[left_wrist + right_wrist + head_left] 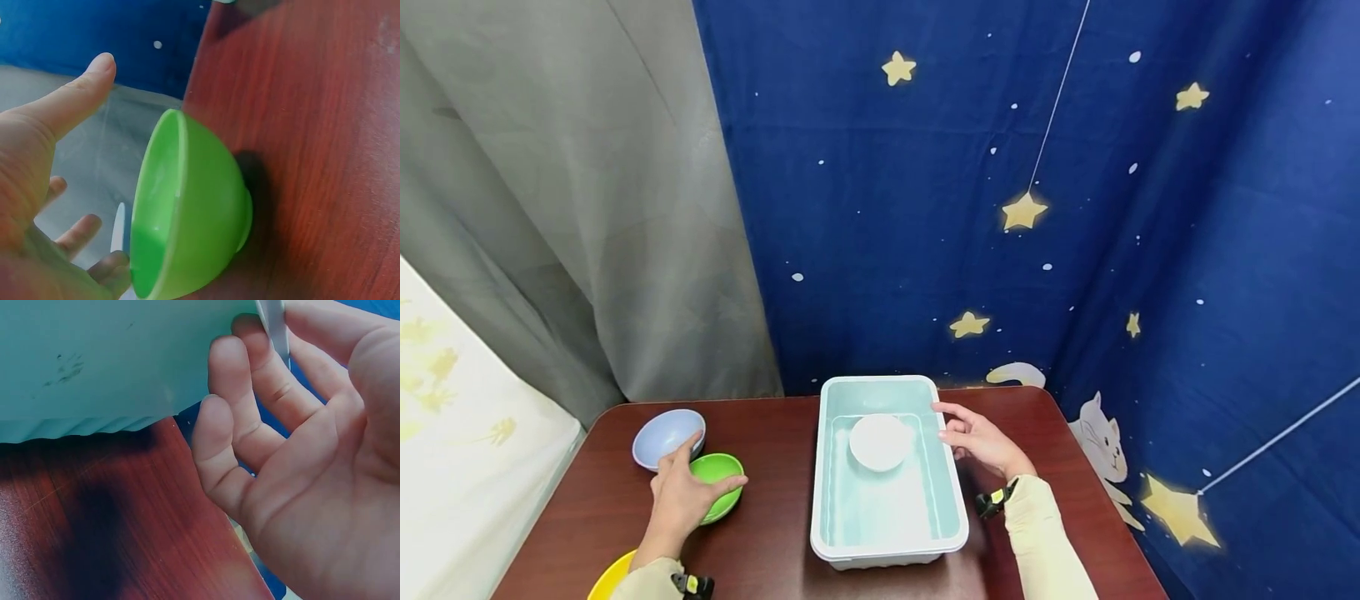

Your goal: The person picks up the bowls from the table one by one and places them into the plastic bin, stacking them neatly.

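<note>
My left hand (681, 498) spreads over a green bowl (724, 468), thumb and fingers apart. In the left wrist view the green bowl (197, 206) stands on its foot, a fingertip right at its rim and the thumb away from it. A light blue bowl (662, 435) sits just behind, partly covered by the left index finger in the head view. My right hand (981, 440) holds the right rim of a pale blue-green plastic basin (887, 546); in the right wrist view its fingers curl against the outer wall (112, 362) under the rim. A white bowl (880, 443) sits inside the basin.
A yellow bowl (612, 577) shows at the front left, partly hidden by the left sleeve. All stand on a reddish-brown wooden table (767, 492). Grey (587, 208) and starry blue curtains (887, 208) hang behind its far edge.
</note>
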`<act>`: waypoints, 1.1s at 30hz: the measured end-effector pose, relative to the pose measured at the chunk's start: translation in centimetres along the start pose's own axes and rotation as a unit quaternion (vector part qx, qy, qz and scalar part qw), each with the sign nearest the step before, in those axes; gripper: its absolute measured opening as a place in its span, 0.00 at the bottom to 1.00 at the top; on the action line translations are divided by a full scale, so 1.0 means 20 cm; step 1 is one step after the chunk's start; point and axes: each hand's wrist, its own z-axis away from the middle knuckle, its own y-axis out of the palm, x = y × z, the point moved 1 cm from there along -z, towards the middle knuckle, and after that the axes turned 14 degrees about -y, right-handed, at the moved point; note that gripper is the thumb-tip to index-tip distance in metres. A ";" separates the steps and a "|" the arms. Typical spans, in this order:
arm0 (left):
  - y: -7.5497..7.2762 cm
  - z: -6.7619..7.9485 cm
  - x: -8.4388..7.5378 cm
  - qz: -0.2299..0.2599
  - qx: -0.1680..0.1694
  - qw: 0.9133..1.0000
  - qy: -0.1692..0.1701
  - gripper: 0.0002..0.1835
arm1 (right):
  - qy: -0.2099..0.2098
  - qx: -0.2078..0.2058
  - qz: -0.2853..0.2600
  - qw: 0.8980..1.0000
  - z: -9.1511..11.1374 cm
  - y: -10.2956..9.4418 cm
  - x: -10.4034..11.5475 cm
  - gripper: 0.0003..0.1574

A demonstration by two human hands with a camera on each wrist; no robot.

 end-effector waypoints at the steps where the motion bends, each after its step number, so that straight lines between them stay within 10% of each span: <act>1: 0.00 0.00 0.00 -0.004 0.001 1.000 -0.001 0.67 | -0.001 0.000 -0.001 1.000 0.00 0.00 0.00 0.43; 33: 0.10 0.00 0.08 -0.067 0.041 0.996 -0.050 0.68 | -0.004 -0.046 -0.075 0.996 0.01 0.03 -0.09 0.42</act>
